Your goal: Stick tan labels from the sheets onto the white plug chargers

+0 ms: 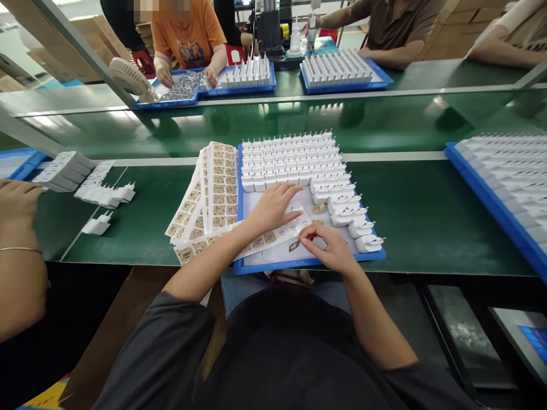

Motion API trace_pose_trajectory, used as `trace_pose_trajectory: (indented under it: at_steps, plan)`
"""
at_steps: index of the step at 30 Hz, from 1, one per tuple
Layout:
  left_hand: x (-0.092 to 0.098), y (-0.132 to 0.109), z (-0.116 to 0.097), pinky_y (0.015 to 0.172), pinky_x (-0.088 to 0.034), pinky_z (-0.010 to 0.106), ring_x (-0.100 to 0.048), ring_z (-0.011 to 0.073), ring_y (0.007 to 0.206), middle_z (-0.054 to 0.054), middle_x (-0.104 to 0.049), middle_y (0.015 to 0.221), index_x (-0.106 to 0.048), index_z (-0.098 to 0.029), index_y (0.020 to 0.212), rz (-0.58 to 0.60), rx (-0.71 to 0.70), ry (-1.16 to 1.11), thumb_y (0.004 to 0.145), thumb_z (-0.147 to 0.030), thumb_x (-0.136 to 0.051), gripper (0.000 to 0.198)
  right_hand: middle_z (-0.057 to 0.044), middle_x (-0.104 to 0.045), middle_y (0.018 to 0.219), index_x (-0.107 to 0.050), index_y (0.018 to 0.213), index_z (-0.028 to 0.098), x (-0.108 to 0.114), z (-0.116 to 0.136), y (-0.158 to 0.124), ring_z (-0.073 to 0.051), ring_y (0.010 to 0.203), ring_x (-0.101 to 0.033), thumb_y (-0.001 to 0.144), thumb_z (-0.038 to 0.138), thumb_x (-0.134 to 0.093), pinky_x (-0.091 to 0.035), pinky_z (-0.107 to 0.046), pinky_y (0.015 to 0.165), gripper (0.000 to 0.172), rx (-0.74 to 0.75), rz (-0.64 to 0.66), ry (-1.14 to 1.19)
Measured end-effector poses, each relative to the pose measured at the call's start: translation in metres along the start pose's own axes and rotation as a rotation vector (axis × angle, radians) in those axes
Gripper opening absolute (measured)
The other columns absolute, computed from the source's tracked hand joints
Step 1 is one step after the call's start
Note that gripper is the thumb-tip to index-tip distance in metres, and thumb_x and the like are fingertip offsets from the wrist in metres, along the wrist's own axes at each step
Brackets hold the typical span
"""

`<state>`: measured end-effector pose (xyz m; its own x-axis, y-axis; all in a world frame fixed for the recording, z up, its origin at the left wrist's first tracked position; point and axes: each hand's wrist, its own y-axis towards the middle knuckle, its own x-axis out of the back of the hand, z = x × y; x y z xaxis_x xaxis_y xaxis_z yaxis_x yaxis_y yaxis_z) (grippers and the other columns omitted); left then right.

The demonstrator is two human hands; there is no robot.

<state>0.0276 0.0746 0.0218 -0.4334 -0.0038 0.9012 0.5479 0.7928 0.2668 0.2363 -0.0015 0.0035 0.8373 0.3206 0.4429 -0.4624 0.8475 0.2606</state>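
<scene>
My left hand [273, 206] lies with fingers spread, pressing a sheet of small tan labels [273, 234] flat on the blue tray [299, 264] in front of me. My right hand [329, 246] is closed in a pinch at the sheet's right end, with a small dark label [294, 245] at its fingertips. White plug chargers [290, 159] fill the back of the tray in rows. Several more chargers [356, 219] lie on their sides along the tray's right side. A fan of label sheets [209, 193] rests just left of the tray.
A co-worker's arm [19, 250] with a bracelet reaches in at the left, near loose chargers [106, 193] and a stack of white parts [64, 169]. Another blue tray of chargers [508, 171] sits at right. Across the green belt [256, 122], people work at more trays [342, 71].
</scene>
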Motion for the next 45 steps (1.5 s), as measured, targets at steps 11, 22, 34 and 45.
trace_pose_trajectory:
  at_steps: [11,22,34,45]
  plan:
    - [-0.029,0.054,-0.027,0.097,-0.048,0.045,-0.056,0.0309,0.119,0.015,-0.059,0.128,-0.057,-0.018,0.099,-0.086,0.058,-0.138,0.077,-0.010,-0.072,0.028,-0.005,-0.071,0.093,-0.062,0.090,0.022,-0.001,0.000,-0.002,-0.019,0.084,-0.064,0.095,0.026,-0.059,-0.053,-0.034,0.074,0.007,0.058,-0.050,-0.001]
    - [0.013,-0.073,-0.039,0.087,-0.059,0.040,-0.069,0.0222,0.096,0.004,-0.067,0.106,-0.053,-0.027,0.116,-0.136,0.562,-1.457,0.071,-0.047,-0.083,0.058,-0.004,-0.067,0.083,-0.064,0.090,0.022,-0.010,0.012,0.003,-0.018,0.079,-0.065,0.093,0.034,-0.067,-0.056,-0.035,0.074,0.013,0.101,-0.156,0.486]
    - [-0.010,-0.091,-0.045,0.086,-0.059,0.034,-0.060,0.0232,0.114,0.011,-0.057,0.126,-0.059,-0.027,0.126,-0.309,0.356,-0.689,0.085,-0.039,-0.074,0.045,-0.002,-0.064,0.083,-0.064,0.087,0.022,-0.026,0.024,0.007,-0.017,0.078,-0.062,0.090,0.036,-0.070,-0.054,-0.032,0.072,0.015,0.012,-0.179,0.579]
    - [-0.023,-0.096,-0.040,0.087,-0.061,0.033,-0.062,0.0227,0.115,0.010,-0.062,0.124,-0.061,-0.028,0.129,-0.428,0.250,-0.618,0.087,-0.034,-0.075,0.045,-0.001,-0.062,0.084,-0.065,0.087,0.023,-0.032,0.024,0.012,-0.016,0.081,-0.062,0.089,0.037,-0.071,-0.053,-0.030,0.075,0.015,-0.100,-0.396,0.572]
